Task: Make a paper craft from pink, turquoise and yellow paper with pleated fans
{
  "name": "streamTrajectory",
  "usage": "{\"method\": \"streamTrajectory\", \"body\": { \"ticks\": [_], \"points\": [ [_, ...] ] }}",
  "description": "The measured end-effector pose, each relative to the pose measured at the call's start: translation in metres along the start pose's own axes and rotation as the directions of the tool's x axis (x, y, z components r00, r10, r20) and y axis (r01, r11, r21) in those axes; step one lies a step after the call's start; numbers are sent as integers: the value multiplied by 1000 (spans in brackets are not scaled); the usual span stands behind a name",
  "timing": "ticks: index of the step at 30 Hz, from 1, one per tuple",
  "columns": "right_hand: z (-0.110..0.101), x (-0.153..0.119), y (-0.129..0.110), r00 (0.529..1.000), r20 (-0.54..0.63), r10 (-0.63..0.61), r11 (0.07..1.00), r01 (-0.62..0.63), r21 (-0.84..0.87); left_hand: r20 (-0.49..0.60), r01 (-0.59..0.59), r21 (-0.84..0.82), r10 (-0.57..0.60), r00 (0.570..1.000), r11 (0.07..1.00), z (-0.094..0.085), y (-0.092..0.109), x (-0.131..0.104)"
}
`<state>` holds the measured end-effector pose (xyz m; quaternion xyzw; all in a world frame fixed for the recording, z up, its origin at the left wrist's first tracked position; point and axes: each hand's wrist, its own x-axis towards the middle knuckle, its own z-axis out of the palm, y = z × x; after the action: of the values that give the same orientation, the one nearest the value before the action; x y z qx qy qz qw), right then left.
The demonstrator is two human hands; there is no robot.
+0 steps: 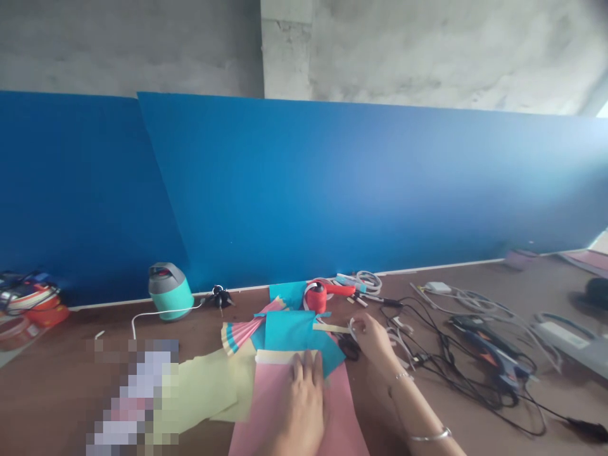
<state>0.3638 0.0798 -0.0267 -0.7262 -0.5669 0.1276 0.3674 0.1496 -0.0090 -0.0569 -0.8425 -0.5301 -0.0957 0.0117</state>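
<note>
A blue partition (pixel 356 183) stands along the far edge of the brown table (pixel 61 380). Black cables (pixel 444 348) lie tangled across the table's right side, beside and partly under a dark blue tool (pixel 496 358) with orange accents. In front of you, toward the near edge, locate the pink sheet (pixel 261 405); it runs out of view at the bottom. Yellow-green sheets (pixel 204 386) overlap one another to its left. The blue paper (pixel 289 332) adjoins the pink sheet on the side facing the table's far edge.

Your left hand (pixel 304 389) lies palm down on the pink sheet, fingers extended and close together, fingertips at the cream band (pixel 280 357) along that sheet's far end; it grasps nothing. Your right hand (pixel 373 335) is just right of the blue paper, thumb and fingers drawn into a pinch at the right end of the narrow cream strip (pixel 330 328); the exact contact is too small to read. The strip's other end is over the blue paper.

Near the far edge, left of centre, stands a teal container (pixel 171 294) with a grey top. A pleated paper fan (pixel 247 332) lies left of the blue paper; a red object (pixel 319 301) sits just beyond it. Black keys (pixel 218 296) rest near the far edge.
</note>
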Motion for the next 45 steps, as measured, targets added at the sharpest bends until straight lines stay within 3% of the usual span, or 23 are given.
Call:
{"method": "streamTrajectory", "body": {
  "ticks": [8,22,26,29,31,33,35,37,39,41,43,45],
  "points": [
    [2,3,5,996,88,27,992,-38,120,5,-20,23,20,1000,1000,-3,-1,0],
    [-2,-2,-6,1000,-11,-25,999,25,-41,42,23,-51,-21,999,998,-13,2,0],
    [-6,-10,-23,994,-69,-85,993,78,-89,36,5,-55,-3,999,998,-14,1,0],
    [0,-21,-48,943,-12,-332,934,327,-144,38,20,-71,-17,999,997,-12,2,1],
    [10,-27,-66,832,126,-540,812,554,-182,66,45,-88,-40,997,995,-11,2,2],
    [20,-29,-80,765,205,-611,726,644,-241,87,78,-98,-70,994,992,-11,1,2],
    [25,-26,-90,752,189,-631,705,658,-266,96,89,-122,-78,992,989,-14,-2,2],
    [22,-20,-96,781,62,-622,748,616,-247,90,79,-206,-62,994,975,-22,-9,5],
    [13,-16,-102,792,-76,-606,788,584,-194,62,87,-379,-68,996,922,-37,-16,12],
    [1,-19,-108,768,-128,-627,778,610,-151,20,135,-622,-156,987,771,-59,-24,22],
    [-7,-28,-116,727,-120,-676,736,663,-137,88,214,-850,-272,958,482,-82,-31,31],
    [-10,-40,-123,692,-113,-713,701,700,-135,211,291,-934,-335,918,207,-103,-37,37]
  ]
}}
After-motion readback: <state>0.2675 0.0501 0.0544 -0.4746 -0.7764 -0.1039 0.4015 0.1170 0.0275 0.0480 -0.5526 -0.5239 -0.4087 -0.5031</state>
